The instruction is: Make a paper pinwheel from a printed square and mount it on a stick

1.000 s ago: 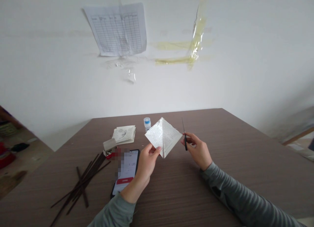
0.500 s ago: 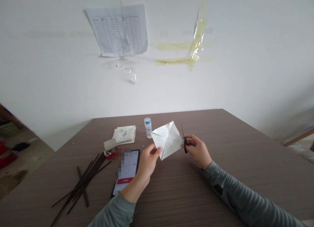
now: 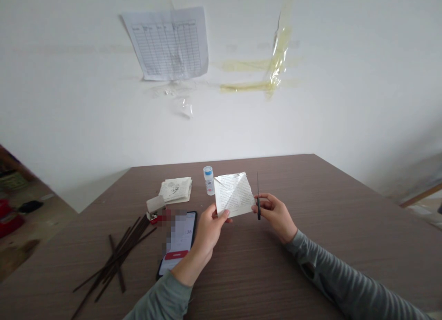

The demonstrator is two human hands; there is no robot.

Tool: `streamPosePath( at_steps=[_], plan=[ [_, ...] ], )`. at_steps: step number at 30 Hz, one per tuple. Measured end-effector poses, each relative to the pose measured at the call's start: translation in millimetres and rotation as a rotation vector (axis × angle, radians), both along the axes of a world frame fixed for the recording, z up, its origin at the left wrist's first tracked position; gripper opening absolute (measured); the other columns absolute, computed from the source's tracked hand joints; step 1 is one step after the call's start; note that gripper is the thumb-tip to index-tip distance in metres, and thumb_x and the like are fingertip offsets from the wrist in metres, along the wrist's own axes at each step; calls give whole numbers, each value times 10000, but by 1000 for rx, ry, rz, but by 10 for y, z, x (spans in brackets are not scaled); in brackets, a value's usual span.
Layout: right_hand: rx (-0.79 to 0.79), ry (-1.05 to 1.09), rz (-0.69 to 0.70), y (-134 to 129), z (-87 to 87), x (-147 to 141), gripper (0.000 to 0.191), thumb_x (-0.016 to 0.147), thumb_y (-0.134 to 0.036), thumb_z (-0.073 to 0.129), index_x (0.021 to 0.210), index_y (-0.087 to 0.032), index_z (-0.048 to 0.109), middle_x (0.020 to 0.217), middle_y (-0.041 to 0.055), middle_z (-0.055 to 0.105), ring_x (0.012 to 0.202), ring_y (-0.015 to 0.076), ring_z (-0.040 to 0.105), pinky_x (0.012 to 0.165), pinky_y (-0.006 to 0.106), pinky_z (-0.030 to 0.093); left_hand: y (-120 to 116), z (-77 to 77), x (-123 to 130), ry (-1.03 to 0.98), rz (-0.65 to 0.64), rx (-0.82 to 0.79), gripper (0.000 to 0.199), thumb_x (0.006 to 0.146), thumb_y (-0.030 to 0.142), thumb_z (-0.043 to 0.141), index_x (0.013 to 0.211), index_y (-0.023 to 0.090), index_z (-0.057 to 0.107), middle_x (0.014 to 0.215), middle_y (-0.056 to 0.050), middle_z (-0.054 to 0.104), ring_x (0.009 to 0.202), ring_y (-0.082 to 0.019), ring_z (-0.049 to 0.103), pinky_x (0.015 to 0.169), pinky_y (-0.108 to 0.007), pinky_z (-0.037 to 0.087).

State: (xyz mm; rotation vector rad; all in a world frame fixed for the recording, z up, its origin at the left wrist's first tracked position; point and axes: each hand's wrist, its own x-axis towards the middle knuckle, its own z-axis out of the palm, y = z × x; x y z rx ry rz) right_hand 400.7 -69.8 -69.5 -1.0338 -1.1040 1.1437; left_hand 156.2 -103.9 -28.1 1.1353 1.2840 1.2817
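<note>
While your right grip pinches the blade, a slip could nick the paper. Your left grip pinches that paper, so those fingers are exposed too.

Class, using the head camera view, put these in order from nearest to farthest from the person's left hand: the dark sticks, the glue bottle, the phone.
From the left hand:
1. Phone, just left of the hand.
2. Glue bottle, straight ahead of it.
3. Dark sticks, far left on the table.
</note>
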Motion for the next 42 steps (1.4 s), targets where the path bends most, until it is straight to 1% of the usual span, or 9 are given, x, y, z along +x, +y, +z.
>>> streamPosePath(
  at_steps=[6,12,18,24,30,34,38,40,42],
  plan=[
    [-14,-11,-13,15,24,-17,629,584,-516,1185,1061,-277,851,796,22,889,770,287,815,744,428,674,-3,45,-67,24,6,-11,362,770,513,1062,947,226,931,728,-72,874,675,-272,829,604,-296,510],
    [16,-54,-15,17,25,8,626,611,-545,1185,1063,-266,855,771,16,875,743,266,781,732,411,635,16,54,-104,35,18,-1,341,787,512,1061,926,224,942,710,-85,873,674,-281,826,593,-292,490],
    [17,-58,16,-29,21,-22,608,630,-524,1188,1068,-259,862,758,11,849,735,260,767,739,404,633,12,58,-116,-13,30,3,461,753,583,1118,947,203,943,709,-85,862,684,-269,823,536,-263,421],
    [2,24,-69,-57,50,-68,610,587,-518,1189,1042,-262,874,765,32,873,728,272,788,701,398,636,-5,49,-63,-119,10,-32,471,744,512,1136,984,205,871,966,-145,963,853,-269,912,453,-194,271],
    [0,124,-170,-97,64,-167,612,529,-498,1202,1001,-276,881,787,40,900,750,286,814,691,399,653,-50,-3,37,-190,-65,-143,481,765,387,1169,1077,225,840,1166,-179,1014,936,-294,973,425,-177,248],
    [16,123,-154,-131,32,-227,583,568,-495,1191,1012,-277,882,804,40,906,742,278,808,681,392,654,-76,-74,77,-187,-112,-107,452,766,457,1183,1037,213,915,1151,-183,1016,1004,-353,991,465,-199,412],
    [40,81,-107,-173,-25,-277,555,619,-499,1172,1034,-275,879,822,42,913,772,288,831,698,400,677,-33,-157,128,-216,-76,-50,437,760,423,1186,1061,211,951,1062,-152,1009,1027,-389,985,719,-346,726],
    [56,54,-102,-188,-45,-289,546,644,-515,1160,1043,-273,876,823,41,911,775,289,833,699,403,680,7,-186,139,-225,-59,-13,417,756,395,1169,1056,203,951,1030,-143,1005,1021,-391,979,825,-411,776],
    [72,24,-107,-193,-51,-287,537,677,-537,1153,1054,-277,874,831,42,914,786,292,837,712,410,685,42,-196,130,-220,-59,22,421,747,403,1153,1057,201,952,1018,-134,1005,999,-392,973,844,-438,786]
  ],
)
